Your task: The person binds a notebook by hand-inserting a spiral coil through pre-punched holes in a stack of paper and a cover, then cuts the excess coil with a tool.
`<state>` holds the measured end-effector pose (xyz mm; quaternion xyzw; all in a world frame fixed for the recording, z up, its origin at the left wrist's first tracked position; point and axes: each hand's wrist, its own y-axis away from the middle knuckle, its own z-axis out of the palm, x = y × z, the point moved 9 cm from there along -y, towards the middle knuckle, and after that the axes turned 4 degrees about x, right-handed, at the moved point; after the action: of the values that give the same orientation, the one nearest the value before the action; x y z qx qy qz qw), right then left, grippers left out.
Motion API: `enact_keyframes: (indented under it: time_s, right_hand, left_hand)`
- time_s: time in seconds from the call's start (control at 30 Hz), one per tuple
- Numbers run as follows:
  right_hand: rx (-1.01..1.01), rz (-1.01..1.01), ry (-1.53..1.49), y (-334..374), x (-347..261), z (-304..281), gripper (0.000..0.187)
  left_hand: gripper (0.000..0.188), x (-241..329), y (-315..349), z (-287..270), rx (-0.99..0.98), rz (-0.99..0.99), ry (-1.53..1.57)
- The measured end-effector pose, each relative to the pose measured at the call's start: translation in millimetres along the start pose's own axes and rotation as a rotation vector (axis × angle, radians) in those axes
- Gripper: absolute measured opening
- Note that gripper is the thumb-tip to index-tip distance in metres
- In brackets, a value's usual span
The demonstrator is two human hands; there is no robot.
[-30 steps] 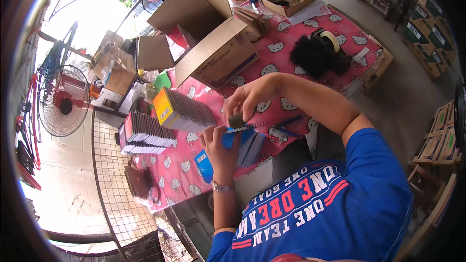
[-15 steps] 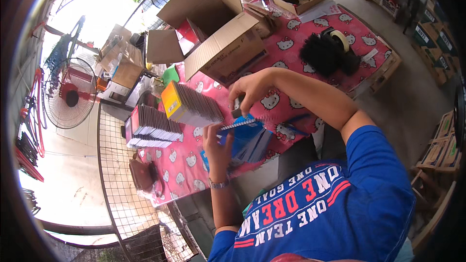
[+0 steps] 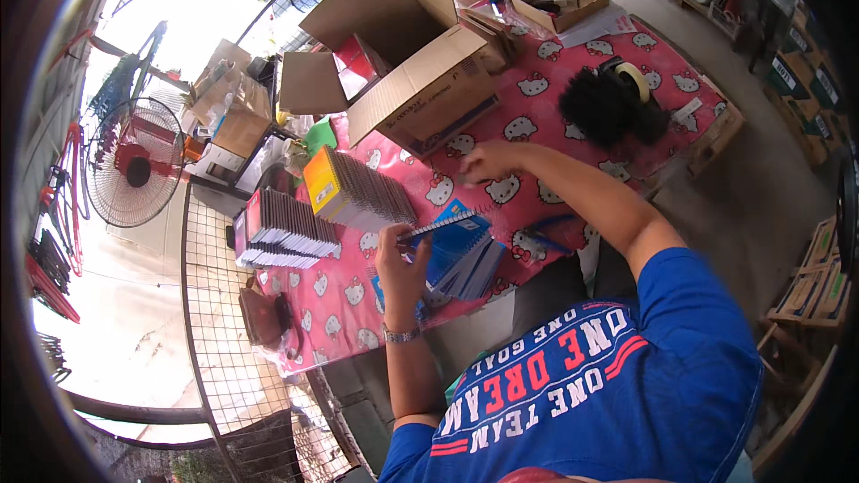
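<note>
My left hand [image 3: 398,270] grips a spiral notebook with a blue cover [image 3: 458,249] by one end of its wire binding. The loose end of the wire coil sticks out past the cover's far right corner. Below it, several more blue notebooks [image 3: 472,273] lie fanned out on the table's near edge. My right hand [image 3: 494,163] is raised above the table, apart from the notebook, near the large carton. Its fingers are curled and blurred, and what they hold, if anything, cannot be made out. A dark blue object [image 3: 548,231] lies to the right of the notebooks.
A row of yellow-covered spiral notebooks [image 3: 358,192] and a row of dark-edged ones [image 3: 284,231] stand on the pink patterned tablecloth [image 3: 335,309]. Behind are an open carton [image 3: 429,107], a black fluffy item [image 3: 595,105], a tape roll [image 3: 632,80] and a shallow box [image 3: 555,0]. A fan [image 3: 134,165] stands left.
My right hand has moved away from the notebook's wire binding, up and to the right. My left hand keeps its grip on the notebook. The view has shifted slightly.
</note>
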<state>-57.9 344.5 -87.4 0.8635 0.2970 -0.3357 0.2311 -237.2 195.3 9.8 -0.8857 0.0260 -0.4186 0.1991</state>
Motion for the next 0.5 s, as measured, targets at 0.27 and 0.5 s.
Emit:
enact_keyframes:
  time_s: [0.27, 0.5]
  right_hand:
    - [0.839, -0.003, 0.524, 101, 70, 78, 0.076]
    - [0.487, 0.066, 0.441, 160, 78, 127, 0.066]
  left_hand:
    - [0.018, -23, 14, -10, 0.069, -0.18, 0.345]
    - [0.015, -14, 30, 2, 0.245, -0.234, 0.53]
